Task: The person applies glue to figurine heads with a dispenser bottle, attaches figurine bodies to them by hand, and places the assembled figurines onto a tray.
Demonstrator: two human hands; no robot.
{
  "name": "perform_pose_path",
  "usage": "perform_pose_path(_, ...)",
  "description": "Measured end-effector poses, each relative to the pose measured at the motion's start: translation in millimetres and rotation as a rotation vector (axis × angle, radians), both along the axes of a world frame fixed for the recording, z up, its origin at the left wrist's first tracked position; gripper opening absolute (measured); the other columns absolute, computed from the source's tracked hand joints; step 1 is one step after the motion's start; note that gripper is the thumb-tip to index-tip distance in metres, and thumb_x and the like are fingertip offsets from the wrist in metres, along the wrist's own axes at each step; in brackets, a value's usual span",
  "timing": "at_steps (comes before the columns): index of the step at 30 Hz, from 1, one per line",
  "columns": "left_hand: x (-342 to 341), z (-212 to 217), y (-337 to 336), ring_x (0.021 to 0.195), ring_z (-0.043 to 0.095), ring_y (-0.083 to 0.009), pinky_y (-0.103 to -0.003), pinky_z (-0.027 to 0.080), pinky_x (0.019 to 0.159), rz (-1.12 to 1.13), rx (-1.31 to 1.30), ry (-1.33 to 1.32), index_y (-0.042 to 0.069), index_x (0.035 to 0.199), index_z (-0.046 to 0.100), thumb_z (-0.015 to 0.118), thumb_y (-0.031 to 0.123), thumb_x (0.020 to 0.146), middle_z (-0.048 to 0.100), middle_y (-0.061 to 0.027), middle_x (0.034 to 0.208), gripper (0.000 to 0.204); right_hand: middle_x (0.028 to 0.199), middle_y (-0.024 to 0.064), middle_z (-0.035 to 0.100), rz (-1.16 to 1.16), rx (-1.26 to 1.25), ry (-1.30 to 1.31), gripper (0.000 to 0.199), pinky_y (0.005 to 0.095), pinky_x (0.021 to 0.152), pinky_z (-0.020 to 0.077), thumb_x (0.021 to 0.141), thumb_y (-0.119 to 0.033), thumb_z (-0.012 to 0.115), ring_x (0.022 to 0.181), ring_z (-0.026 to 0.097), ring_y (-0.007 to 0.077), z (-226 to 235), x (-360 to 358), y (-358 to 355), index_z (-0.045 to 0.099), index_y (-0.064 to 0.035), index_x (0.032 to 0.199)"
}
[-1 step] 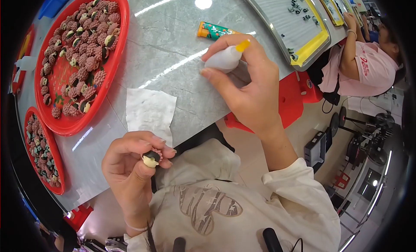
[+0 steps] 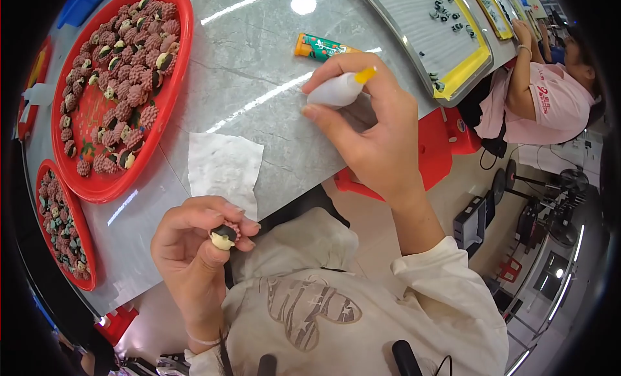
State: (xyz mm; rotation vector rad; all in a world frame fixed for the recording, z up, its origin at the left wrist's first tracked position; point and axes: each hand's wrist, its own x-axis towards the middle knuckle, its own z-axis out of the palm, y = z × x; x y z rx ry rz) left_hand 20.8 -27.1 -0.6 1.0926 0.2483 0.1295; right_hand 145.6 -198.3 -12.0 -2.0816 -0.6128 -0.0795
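Observation:
My left hand (image 2: pixel 194 256) pinches a small molded figurine piece (image 2: pixel 224 237), dark and cream in front with a ridged pink-brown back, between thumb and fingers. It is held just off the table's near edge. Above the table, my right hand (image 2: pixel 381 130) grips a white squeeze bottle (image 2: pixel 333 91) with a yellow tip (image 2: pixel 365 75) pointing up and to the right. A white tissue (image 2: pixel 223 165) lies on the table beyond my left hand. Behind the bottle rests a green and orange tube (image 2: pixel 320 46).
A large round red tray (image 2: pixel 186 39) full of similar pieces stands at left, with a smaller red tray (image 2: pixel 89 259) nearer. At far right a metal tray (image 2: pixel 414 13) carries small dark pieces. Beyond it sits a person in pink (image 2: pixel 550 104). Red stools (image 2: pixel 433 149) stand beside the table.
Both hands have shifted very slightly. The figurine piece is turned a little in my left hand, and the bottle has moved slightly right.

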Motion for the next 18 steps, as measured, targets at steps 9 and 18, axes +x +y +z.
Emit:
perform_pose_path(9, -1.2, 1.4, 8.0, 0.07, 0.057, -0.021, -0.025, 0.049, 0.056, 0.012, -0.004, 0.033, -0.002, 0.087, 0.049, 0.064, 0.019, 0.072, 0.052, -0.0155, 0.085, 0.029, 0.093, 0.0069, 0.057, -0.131, -0.346, -0.118, 0.021, 0.024, 0.075, 0.039, 0.069, 0.005, 0.048, 0.084, 0.052, 0.0154, 39.9, 36.5, -86.9, 0.055, 0.0017, 0.089)
perform_pose_path(18, -1.4, 3.5, 8.3, 0.071, 0.058, -0.0218, -0.025, 0.049, 0.056, -0.011, -0.025, 0.006, -0.002, 0.087, 0.05, 0.065, 0.019, 0.071, 0.054, -0.016, 0.084, 0.03, 0.091, 0.0078, 0.055, -0.255, -0.353, -0.058, 0.015, 0.0223, 0.07, 0.0385, 0.073, 0.003, 0.05, 0.078, 0.05, 0.0126, 34.4, 32.7, -90.8, 0.056, 0.0027, 0.087)
